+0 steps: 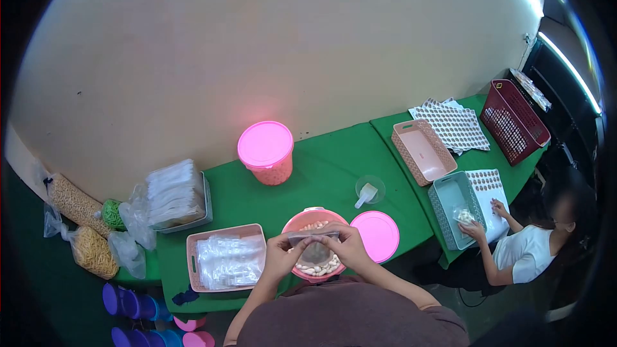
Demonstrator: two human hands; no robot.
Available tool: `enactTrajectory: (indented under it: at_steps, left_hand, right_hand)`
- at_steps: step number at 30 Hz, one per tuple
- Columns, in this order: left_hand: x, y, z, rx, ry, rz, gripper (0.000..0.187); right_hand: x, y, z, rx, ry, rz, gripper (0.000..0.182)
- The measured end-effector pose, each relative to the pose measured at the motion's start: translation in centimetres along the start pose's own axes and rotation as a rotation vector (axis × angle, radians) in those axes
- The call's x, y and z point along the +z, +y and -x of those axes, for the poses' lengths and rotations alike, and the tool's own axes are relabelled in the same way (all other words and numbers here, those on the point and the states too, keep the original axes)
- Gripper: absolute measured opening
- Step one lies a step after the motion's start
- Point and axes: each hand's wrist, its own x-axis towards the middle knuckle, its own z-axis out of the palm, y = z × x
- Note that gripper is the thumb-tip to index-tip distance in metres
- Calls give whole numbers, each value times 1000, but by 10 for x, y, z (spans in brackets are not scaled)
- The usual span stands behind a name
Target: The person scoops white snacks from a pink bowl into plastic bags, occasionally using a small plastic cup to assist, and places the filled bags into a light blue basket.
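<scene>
One left hand (278,256) and one right hand (352,248) pinch a clear bag (315,255) by its edge above the pink bucket (296,217).

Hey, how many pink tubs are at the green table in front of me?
2. The lidded tub stands nearer the wall. The open tub is below the bag you hold, beside the loose lid.

Single head view, from above the wearer's torso (360,315), facing forward and steeply down. Very wide lens, dark curved edges at the corners. Left hand (281,257) and right hand (351,248) near, low centre; green table (324,167) beyond; wall (257,45) across top; seated co-worker (532,254) farther off, right side.
</scene>
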Motion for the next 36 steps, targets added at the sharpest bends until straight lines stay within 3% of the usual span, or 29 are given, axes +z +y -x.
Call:
enactTrajectory:
  at_steps: [9,14,16,18,20,23,25,27,28,30,31,33,36]
  left_hand:
    - [-10,0,6,104,-51,-204,17]
    - [-25,-5,12,84,-202,-217,22]
    - [-24,1,14,-27,-304,-194,26]
    - [-28,-5,10,24,-263,-145,28]
    - [-45,-11,5,81,-94,-138,29]
    - [-103,-41,-2,65,297,-310,26]
    - [-145,-80,10,-81,446,-563,33]
    - [-195,-158,29,-287,445,-953,51]
    - [-195,-171,38,-286,445,-952,51]
    - [-189,-183,50,-630,384,-1138,68]
    - [-180,-179,51,-632,390,-1135,68]
    - [-161,-170,55,-583,451,-1271,75]
    - [-152,-175,52,-531,617,-1185,78]
  right_hand:
    - [-11,1,3,2,-59,92,17]
    - [-37,-4,6,7,-395,123,22]
    - [-44,-18,6,-41,-393,224,22]
    - [-60,-24,4,-91,-391,326,21]
    - [-94,-19,6,29,-1,319,19]
    - [-167,-18,9,-20,543,707,22]
    - [-210,-19,18,-37,886,895,27]
    - [-262,-1,29,29,1111,873,31]
    - [-275,6,35,28,1112,873,31]
    - [-290,19,50,176,1087,1392,39]
    - [-295,27,53,290,1059,1347,46]
    - [-293,43,55,260,1021,1312,43]
    - [-283,54,50,239,926,1234,38]
